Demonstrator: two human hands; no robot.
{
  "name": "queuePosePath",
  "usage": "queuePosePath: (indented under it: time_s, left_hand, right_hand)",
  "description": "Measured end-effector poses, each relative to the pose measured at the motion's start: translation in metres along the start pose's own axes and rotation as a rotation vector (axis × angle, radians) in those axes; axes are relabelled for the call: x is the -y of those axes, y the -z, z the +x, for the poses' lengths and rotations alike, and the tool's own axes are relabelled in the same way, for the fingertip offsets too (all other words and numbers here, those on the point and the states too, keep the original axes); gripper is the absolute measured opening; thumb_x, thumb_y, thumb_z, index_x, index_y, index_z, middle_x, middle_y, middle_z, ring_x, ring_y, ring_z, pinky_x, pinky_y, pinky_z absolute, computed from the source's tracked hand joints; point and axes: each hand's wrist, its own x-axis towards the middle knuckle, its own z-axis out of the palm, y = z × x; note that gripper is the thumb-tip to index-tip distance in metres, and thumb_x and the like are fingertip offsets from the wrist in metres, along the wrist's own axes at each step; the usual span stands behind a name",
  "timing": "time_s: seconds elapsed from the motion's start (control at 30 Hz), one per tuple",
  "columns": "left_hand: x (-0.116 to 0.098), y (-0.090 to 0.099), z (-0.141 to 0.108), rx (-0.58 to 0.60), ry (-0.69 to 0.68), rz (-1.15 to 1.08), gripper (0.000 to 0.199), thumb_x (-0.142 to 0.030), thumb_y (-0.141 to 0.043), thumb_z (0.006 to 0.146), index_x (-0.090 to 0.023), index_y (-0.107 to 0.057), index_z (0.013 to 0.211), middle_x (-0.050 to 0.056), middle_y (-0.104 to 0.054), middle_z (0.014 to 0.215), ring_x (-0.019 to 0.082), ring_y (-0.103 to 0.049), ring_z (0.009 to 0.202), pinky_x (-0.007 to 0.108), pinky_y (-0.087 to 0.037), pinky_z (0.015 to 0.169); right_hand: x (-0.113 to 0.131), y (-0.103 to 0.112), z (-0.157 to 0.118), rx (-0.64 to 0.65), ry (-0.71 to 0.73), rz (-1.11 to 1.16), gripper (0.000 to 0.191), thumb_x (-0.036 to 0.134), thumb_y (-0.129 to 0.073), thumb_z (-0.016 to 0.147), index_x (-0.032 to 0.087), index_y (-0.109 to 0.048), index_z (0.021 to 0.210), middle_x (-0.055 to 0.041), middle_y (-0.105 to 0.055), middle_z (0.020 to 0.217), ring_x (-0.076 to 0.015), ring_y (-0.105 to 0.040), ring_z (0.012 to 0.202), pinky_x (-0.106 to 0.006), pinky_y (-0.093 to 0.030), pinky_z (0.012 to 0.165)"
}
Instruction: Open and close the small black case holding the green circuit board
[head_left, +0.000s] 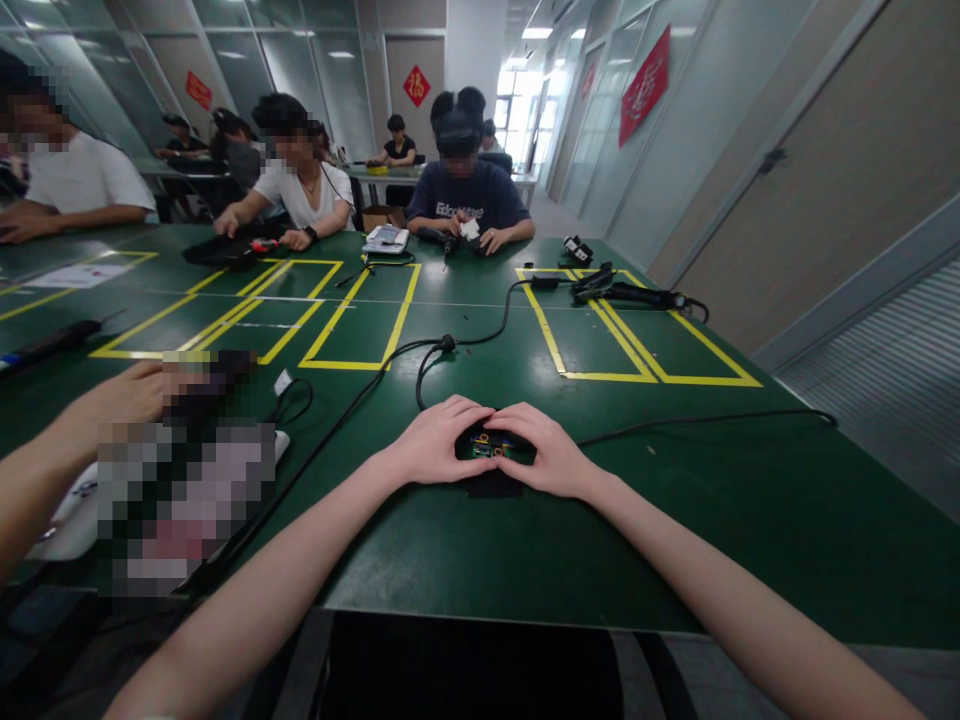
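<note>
A black housing (pixel 495 487) with an exposed green circuit board (pixel 484 451) and small yellow and coloured parts lies low over the table in front of me. My left hand (pixel 435 442) curves round its left side, and my right hand (pixel 551 450) curves round its right side. Thumbs meet at the near edge and fingertips meet at the far edge, so both hands are closed on it. Much of the housing is hidden under my fingers. What the fingertips press exactly is too small to tell.
A black cable (pixel 409 347) crosses the green table (pixel 465 560); another cable (pixel 697 420) runs right. At left, a co-worker's hand (pixel 127 405) rests near a blurred item. Yellow tape frames (pixel 345 365), a black tool (pixel 637 294) and a white device (pixel 385 240) lie farther off. Several people sit around.
</note>
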Motion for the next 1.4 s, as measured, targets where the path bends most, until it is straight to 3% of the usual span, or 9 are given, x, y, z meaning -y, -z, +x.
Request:
queuePosePath:
  time_s: [0.17, 0.3, 0.4, 0.57, 0.83, 0.93, 1.13, 1.27, 1.4]
  left_hand:
    - [0.003, 0.003, -0.001, -0.011, 0.028, 0.031, 0.034, -0.033, -0.068, 0.087, -0.021, -0.065, 0.119, 0.009, -0.064, 0.118, 0.025, -0.062, 0.111, 0.036, -0.056, 0.091]
    - [0.007, -0.001, -0.001, 0.010, 0.098, 0.049, 0.016, -0.031, -0.062, 0.092, -0.021, -0.071, 0.101, 0.005, -0.063, 0.102, 0.018, -0.065, 0.088, 0.028, -0.054, 0.076]
    - [0.007, -0.002, -0.001, 0.044, 0.133, 0.059, 0.018, -0.032, -0.059, 0.094, -0.022, -0.072, 0.100, 0.001, -0.065, 0.088, 0.015, -0.063, 0.073, 0.026, -0.049, 0.067]
    - [0.007, -0.001, 0.002, 0.054, 0.209, 0.102, 0.020, -0.034, -0.059, 0.095, -0.024, -0.072, 0.105, -0.001, -0.068, 0.074, 0.016, -0.064, 0.068, 0.025, -0.044, 0.063]
    - [0.010, 0.001, 0.004, 0.052, 0.256, 0.112, 0.022, -0.034, -0.058, 0.097, -0.024, -0.073, 0.109, 0.000, -0.074, 0.083, 0.018, -0.068, 0.074, 0.026, -0.046, 0.067]
    - [0.011, 0.001, 0.004, 0.041, 0.252, 0.077, 0.022, -0.034, -0.058, 0.097, -0.023, -0.073, 0.107, 0.000, -0.074, 0.084, 0.017, -0.067, 0.073, 0.026, -0.046, 0.067]
    - [0.015, -0.001, 0.005, -0.023, 0.290, -0.078, 0.020, -0.031, -0.062, 0.091, -0.019, -0.072, 0.103, -0.002, -0.065, 0.074, 0.014, -0.058, 0.063, 0.025, -0.041, 0.062]
    - [0.019, -0.001, 0.004, -0.094, 0.315, -0.273, 0.008, -0.022, -0.062, 0.083, -0.016, -0.066, 0.086, -0.004, -0.059, 0.067, 0.010, -0.051, 0.058, 0.022, -0.039, 0.058]
    - [0.021, 0.003, 0.003, -0.066, 0.334, -0.405, 0.004, -0.017, -0.062, 0.075, -0.016, -0.061, 0.078, -0.005, -0.056, 0.065, 0.010, -0.050, 0.059, 0.022, -0.041, 0.059]
  right_hand:
    - [-0.003, 0.002, -0.003, 0.050, -0.044, 0.023, 0.045, 0.026, -0.074, 0.081, 0.023, -0.063, 0.124, -0.0100, -0.072, 0.112, -0.0269, -0.065, 0.102, -0.045, -0.056, 0.089]
    - [-0.005, 0.003, -0.003, 0.042, -0.098, 0.037, 0.036, 0.021, -0.073, 0.081, 0.024, -0.066, 0.117, -0.0073, -0.072, 0.103, -0.0256, -0.065, 0.098, -0.043, -0.057, 0.085]
    - [-0.004, 0.003, -0.003, 0.035, -0.096, 0.042, 0.032, 0.021, -0.072, 0.081, 0.024, -0.068, 0.113, -0.0073, -0.073, 0.103, -0.0258, -0.064, 0.097, -0.044, -0.057, 0.085]
    - [-0.005, -0.001, -0.003, -0.007, -0.143, 0.011, 0.031, 0.021, -0.072, 0.082, 0.025, -0.069, 0.113, -0.0076, -0.072, 0.104, -0.0272, -0.062, 0.102, -0.046, -0.058, 0.086]
    - [-0.008, 0.000, -0.001, -0.095, -0.154, 0.056, 0.029, 0.031, -0.067, 0.091, 0.026, -0.066, 0.119, -0.0102, -0.068, 0.115, -0.0277, -0.062, 0.110, -0.048, -0.055, 0.093]
    - [-0.013, 0.009, -0.003, -0.112, -0.185, 0.032, 0.022, 0.029, -0.063, 0.092, 0.023, -0.065, 0.113, -0.0110, -0.065, 0.114, -0.0269, -0.062, 0.109, -0.045, -0.055, 0.091]
    - [-0.025, 0.022, -0.010, 0.051, -0.154, -0.040, 0.002, 0.025, -0.062, 0.090, 0.023, -0.062, 0.090, -0.0055, -0.065, 0.091, -0.0232, -0.061, 0.089, -0.039, -0.052, 0.080]
    - [-0.028, 0.021, -0.010, 0.042, -0.209, -0.062, 0.011, 0.030, -0.059, 0.095, 0.022, -0.064, 0.090, -0.0052, -0.066, 0.085, -0.0205, -0.060, 0.081, -0.034, -0.049, 0.074]
    - [-0.026, 0.020, -0.009, 0.045, -0.304, -0.072, 0.016, 0.034, -0.057, 0.097, 0.021, -0.066, 0.094, -0.0050, -0.070, 0.087, -0.0190, -0.063, 0.075, -0.031, -0.047, 0.068]
